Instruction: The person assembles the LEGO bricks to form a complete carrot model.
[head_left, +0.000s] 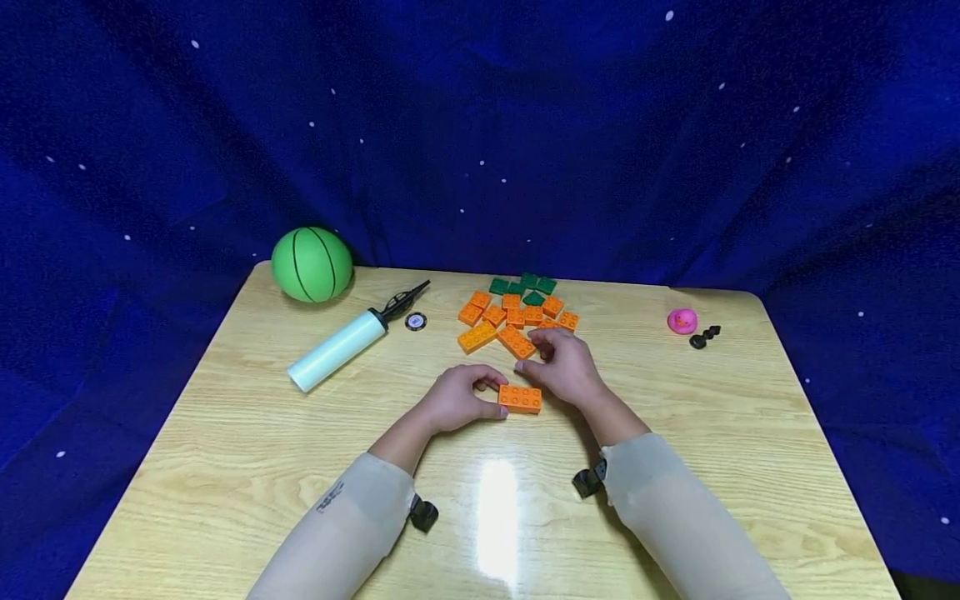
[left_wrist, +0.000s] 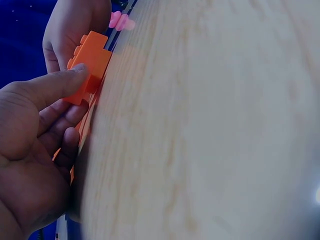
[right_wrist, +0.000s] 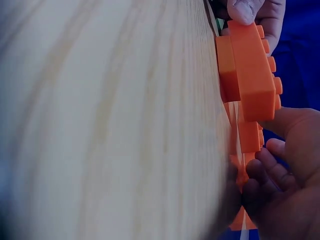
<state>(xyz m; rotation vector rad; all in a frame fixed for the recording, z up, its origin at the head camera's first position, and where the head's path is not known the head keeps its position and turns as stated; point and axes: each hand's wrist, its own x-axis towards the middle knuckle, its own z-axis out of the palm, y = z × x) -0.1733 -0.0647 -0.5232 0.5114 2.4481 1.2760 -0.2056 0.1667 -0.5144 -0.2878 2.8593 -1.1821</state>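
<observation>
My left hand (head_left: 465,400) pinches the left end of a long orange building brick (head_left: 520,398), thumb on the near side and fingers on the far side. In the right wrist view this long brick (right_wrist: 252,70) sits on a shorter orange brick (right_wrist: 227,67) beneath it, close over the table. My right hand (head_left: 567,367) is beyond it to the right, thumb and fingers apart, fingertips beside another long orange brick (head_left: 516,342) at the front of the pile. Nothing shows between those fingers.
Several smaller orange bricks (head_left: 532,315) and green bricks (head_left: 528,281) lie behind. On the left are a green ball (head_left: 311,264), a hand pump (head_left: 337,350) and a round chip (head_left: 416,321). A pink rubber duck (head_left: 682,321) and a small black object (head_left: 699,341) lie at the right.
</observation>
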